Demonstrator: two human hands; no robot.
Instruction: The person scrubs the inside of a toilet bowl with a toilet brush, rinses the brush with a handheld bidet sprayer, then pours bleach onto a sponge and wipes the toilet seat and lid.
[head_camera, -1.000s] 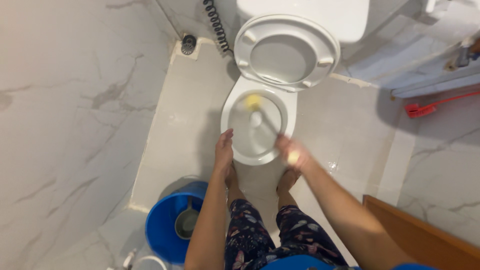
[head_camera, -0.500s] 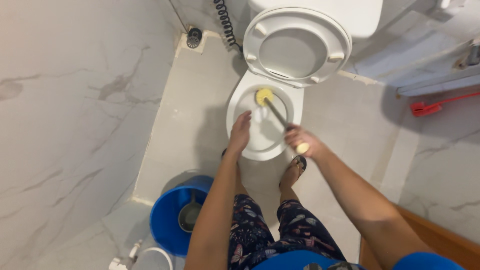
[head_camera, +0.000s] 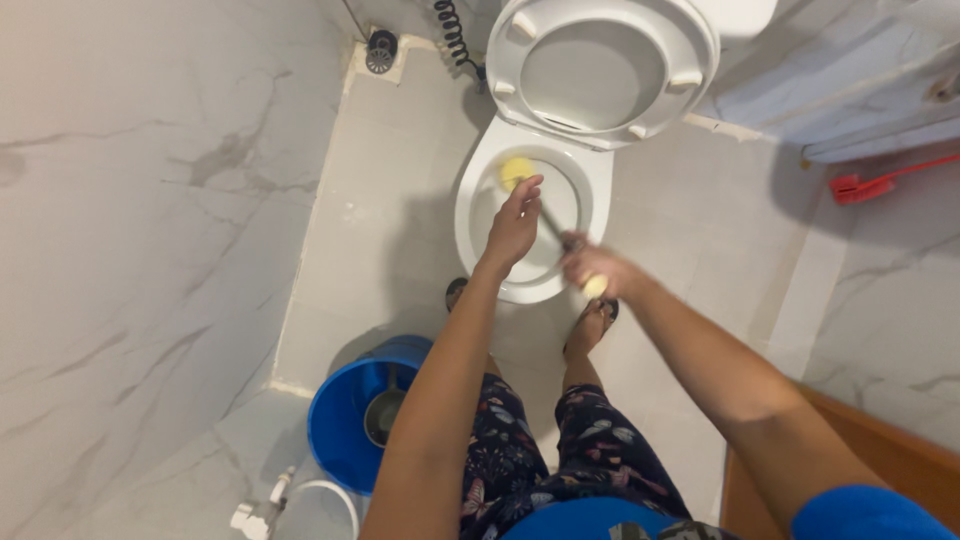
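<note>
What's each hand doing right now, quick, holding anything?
Left hand: open, empty, held over the toilet bowl.
Right hand: closed on the toilet brush handle.

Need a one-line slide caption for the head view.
Right hand scrubs the white toilet bowl with a yellow-headed brush; left hand hovers above the bowl; blue bucket beside.

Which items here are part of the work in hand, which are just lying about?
In use: toilet brush, gripped by right hand; toilet bowl; left hand over the bowl.
Lying about: blue bucket with scoop, red tool, floor drain, coiled hose.
</note>
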